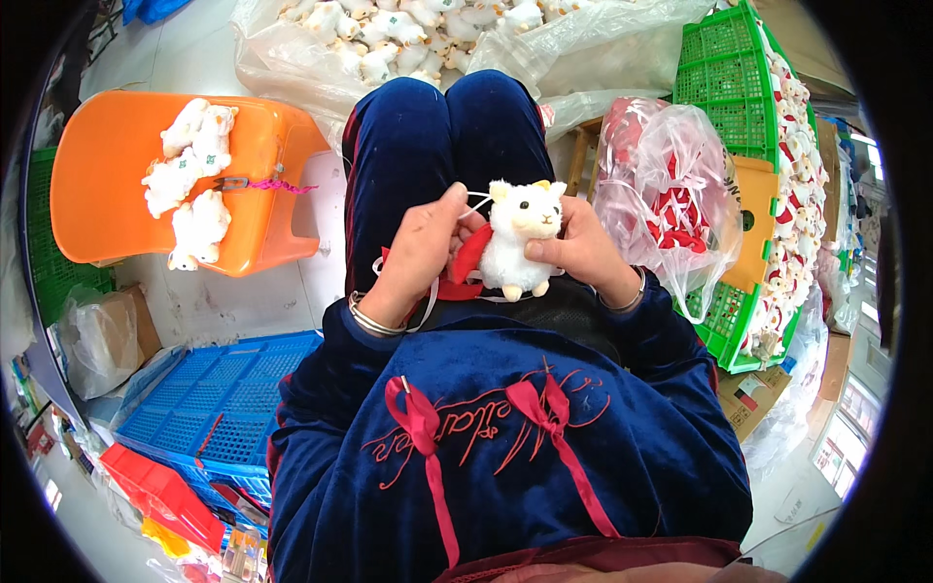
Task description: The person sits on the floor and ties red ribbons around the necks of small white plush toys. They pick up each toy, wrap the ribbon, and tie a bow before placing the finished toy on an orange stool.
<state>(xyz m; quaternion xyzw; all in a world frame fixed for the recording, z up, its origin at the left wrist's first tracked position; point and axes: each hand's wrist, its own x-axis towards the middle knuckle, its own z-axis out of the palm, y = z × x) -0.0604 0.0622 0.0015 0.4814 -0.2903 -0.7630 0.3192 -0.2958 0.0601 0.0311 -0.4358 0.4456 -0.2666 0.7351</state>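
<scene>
Clearly, through the head camera, I had the right hand's (pixel 588 248) grip clamped on a white plush toy (pixel 510 264), its thumb pressed across the front just below the toy's chin. I had the left hand's (pixel 420 243) thumb and forefinger together on a white cord (pixel 476 204) beside the toy's head, while its lower fingers lay against a red cloth piece (pixel 470 257) at the toy's left side; how firmly they held the cloth, I could not tell. The toy sat over the lap, between the two hands, head up and face toward my view. A bracelet circled each wrist.

Beneath and beyond the hands I saw dark blue velvety trousers (pixel 403 136), and nearer the camera a matching top (pixel 583 466) with two pink ribbon bows.

Off to the left stood an orange chair (pixel 97 185), carrying several white plush toys (pixel 199 228) and a pair of cutters (pixel 233 183) with a pink-wrapped handle. Below it in my view lay a blue crate (pixel 243 379), with a red bin (pixel 160 496) near its corner. Past the knees, a large clear bag (pixel 612 53) held a heap of white plush toys. On the right, a translucent bag (pixel 632 146) of red pieces rested just beside a green crate (pixel 724 83), where plush toys with red parts were piled.
</scene>
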